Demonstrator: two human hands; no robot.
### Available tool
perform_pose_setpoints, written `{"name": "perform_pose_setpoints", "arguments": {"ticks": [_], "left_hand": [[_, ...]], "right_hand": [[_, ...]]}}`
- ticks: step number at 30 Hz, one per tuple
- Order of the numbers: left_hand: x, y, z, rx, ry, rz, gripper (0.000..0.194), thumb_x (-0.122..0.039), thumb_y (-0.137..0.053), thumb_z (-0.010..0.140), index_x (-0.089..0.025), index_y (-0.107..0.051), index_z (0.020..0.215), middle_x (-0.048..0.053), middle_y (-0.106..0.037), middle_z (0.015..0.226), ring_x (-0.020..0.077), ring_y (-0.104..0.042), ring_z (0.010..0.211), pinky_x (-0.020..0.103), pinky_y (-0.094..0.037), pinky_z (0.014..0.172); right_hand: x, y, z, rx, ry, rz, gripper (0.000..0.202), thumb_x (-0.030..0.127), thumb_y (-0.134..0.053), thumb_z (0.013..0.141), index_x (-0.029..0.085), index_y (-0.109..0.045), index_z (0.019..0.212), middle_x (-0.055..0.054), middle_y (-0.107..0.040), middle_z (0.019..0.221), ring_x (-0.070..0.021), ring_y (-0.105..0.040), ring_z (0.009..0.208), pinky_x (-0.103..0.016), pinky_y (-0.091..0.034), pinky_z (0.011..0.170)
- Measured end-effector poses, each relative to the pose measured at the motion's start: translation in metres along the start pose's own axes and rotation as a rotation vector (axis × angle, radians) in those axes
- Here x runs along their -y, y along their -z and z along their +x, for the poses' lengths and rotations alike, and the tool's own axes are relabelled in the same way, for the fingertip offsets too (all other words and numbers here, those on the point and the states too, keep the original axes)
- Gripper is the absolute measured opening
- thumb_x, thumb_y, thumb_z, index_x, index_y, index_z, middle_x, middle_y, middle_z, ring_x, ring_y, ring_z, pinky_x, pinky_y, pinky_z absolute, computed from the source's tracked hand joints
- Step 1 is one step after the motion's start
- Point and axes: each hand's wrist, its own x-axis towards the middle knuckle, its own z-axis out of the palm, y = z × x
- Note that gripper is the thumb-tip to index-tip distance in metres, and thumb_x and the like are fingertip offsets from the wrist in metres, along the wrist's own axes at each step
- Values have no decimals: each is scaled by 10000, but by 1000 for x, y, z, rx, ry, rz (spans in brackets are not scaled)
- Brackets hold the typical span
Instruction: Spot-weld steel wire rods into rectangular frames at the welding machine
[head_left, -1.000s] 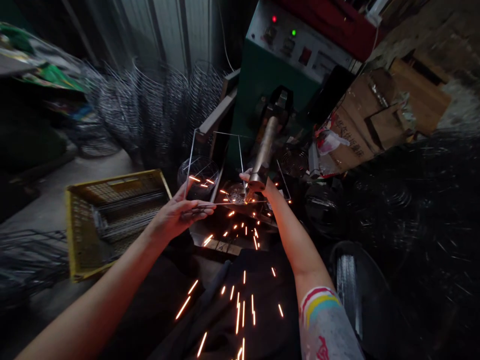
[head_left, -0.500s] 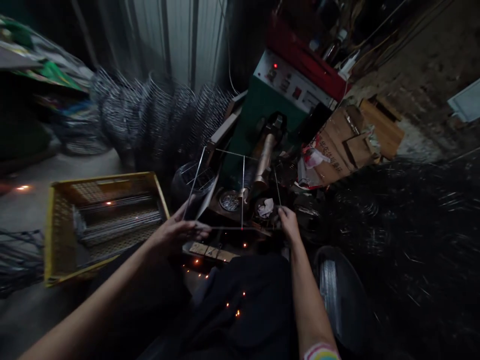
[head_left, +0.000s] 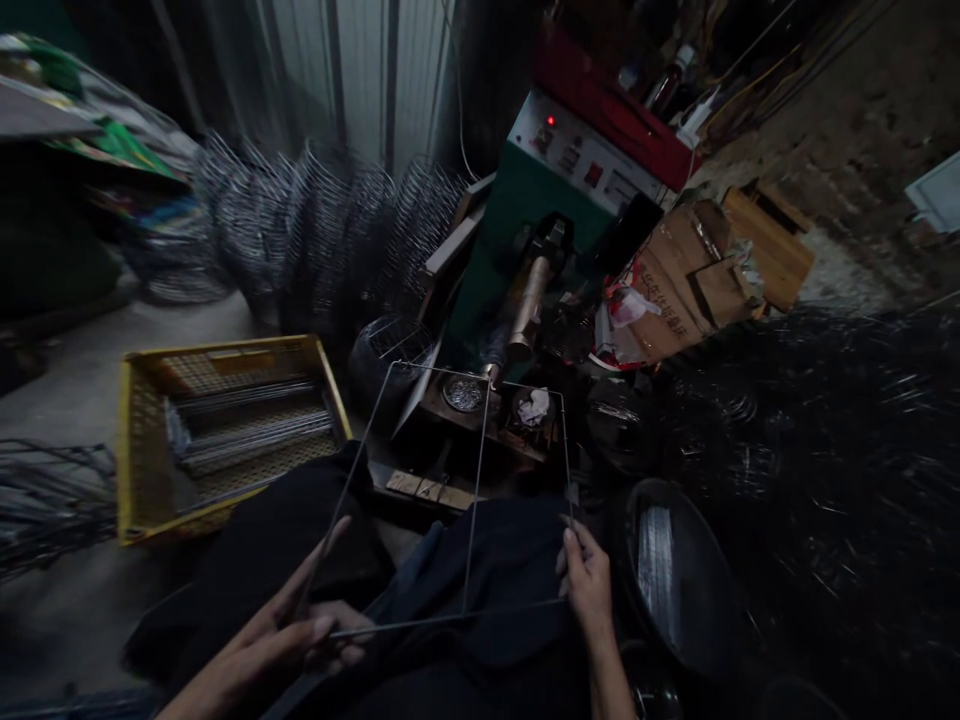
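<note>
Between my hands is a rectangular wire frame [head_left: 473, 530] with one wire across its middle. My left hand [head_left: 304, 625] is closed around its near left corner, the index finger lying along the side wire. At the near right corner, my right hand [head_left: 587, 578] pinches the other side. The frame's far edge lies at the electrode tip [head_left: 491, 371] of a welding machine [head_left: 551, 200] with a green body and a copper-coloured arm. Beneath that edge sit a round dish of small metal bits [head_left: 463, 393] and a crumpled white scrap [head_left: 534, 408].
To the left stands a yellow crate [head_left: 135, 450] holding straight wire rods. Stacked wire rings [head_left: 322, 240] line the back wall. A cardboard box [head_left: 671, 285] is right of the machine. A black container [head_left: 682, 580] with thin rods stands right of my leg.
Both hands have drawn the wire frame back toward my body and lower, so its far edge now lies at the electrode tip. The glowing sparks are gone.
</note>
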Motion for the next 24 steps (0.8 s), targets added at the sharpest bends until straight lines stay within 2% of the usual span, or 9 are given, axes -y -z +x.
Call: {"name": "perform_pose_setpoints", "arguments": {"ticks": [4,9,14,17,20,22,24], "left_hand": [[-2,-19,-12,-164,-35,2,1198,-482,-713,758,-281,183,1527,47,-723,725,291,-654,655,372,-497,587],[-4,-26,-22,-189,-9,3,1138,-451,-697,776,-325,134,1544,31,-705,720,273,-636,656,357,-490,606],[-4,-20,-22,-170,1,51,1046,-417,-633,828,-352,128,1542,27,-697,735,250,-601,636,355,-476,615],[0,-15,-20,-142,15,90,1043,-436,-641,813,-358,98,1545,28,-693,741,254,-604,652,374,-486,653],[5,-4,-17,-116,49,124,1050,-480,-666,777,-429,60,1534,12,-691,713,279,-626,675,406,-496,665],[2,6,-16,-142,68,160,1041,-495,-687,761,-492,21,1524,9,-724,791,308,-657,762,450,-515,730],[-8,15,-16,-173,66,170,1048,-499,-726,743,-552,-13,1510,1,-747,970,328,-673,895,479,-526,816]], "right_hand": [[0,4,-8,-38,-16,12,697,760,-590,799,173,-686,1163,34,-462,530,-129,-384,334,-224,-306,302],[-6,6,-15,-44,-47,-4,679,764,-602,782,201,-698,1148,34,-456,529,-133,-375,323,-230,-286,287],[-5,6,-18,-21,-91,16,661,726,-591,824,202,-652,1222,45,-459,543,-124,-372,332,-219,-310,302],[-2,4,-20,-29,-70,3,627,703,-586,841,194,-659,1199,39,-469,547,-125,-379,344,-221,-318,314],[-10,1,-29,-36,-12,-39,572,672,-548,880,189,-679,1156,33,-459,539,-146,-413,370,-237,-341,333],[-21,-1,-40,-59,33,-78,516,627,-516,918,193,-686,1139,33,-446,527,-163,-437,395,-252,-367,360],[-30,0,-50,-88,92,-140,439,553,-487,959,204,-686,1137,30,-452,527,-176,-461,422,-267,-397,399]]}}
